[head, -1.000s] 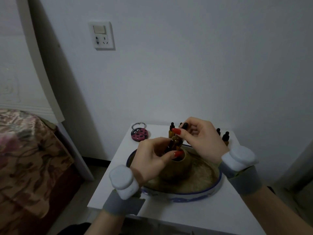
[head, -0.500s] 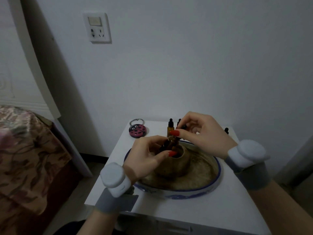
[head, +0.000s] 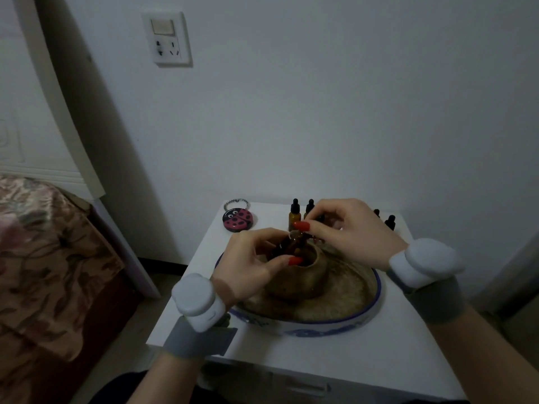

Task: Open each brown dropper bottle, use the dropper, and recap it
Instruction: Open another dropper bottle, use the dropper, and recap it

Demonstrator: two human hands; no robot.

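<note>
My left hand (head: 250,266) grips a brown dropper bottle (head: 287,244), tilted over the mouth of a brown clay pot (head: 300,281). Just above the bottle's neck, my right hand (head: 347,231) pinches the black dropper cap (head: 319,219), mostly hidden by the fingers. Whether the cap sits on the bottle I cannot tell. More brown dropper bottles stand at the back of the table: one (head: 294,217) left of my right hand and two black-topped ones (head: 390,221) at its right.
The pot sits in a blue-rimmed bowl (head: 376,298) on a small white table (head: 364,360) against the wall. A ladybird-shaped case (head: 237,219) lies at the table's back left. A bed with a floral cover (head: 43,258) stands at the left.
Both hands stay together over the pot. The bottle in my left hand has tilted a little more, and my right hand's fingers have shifted slightly at the cap.
</note>
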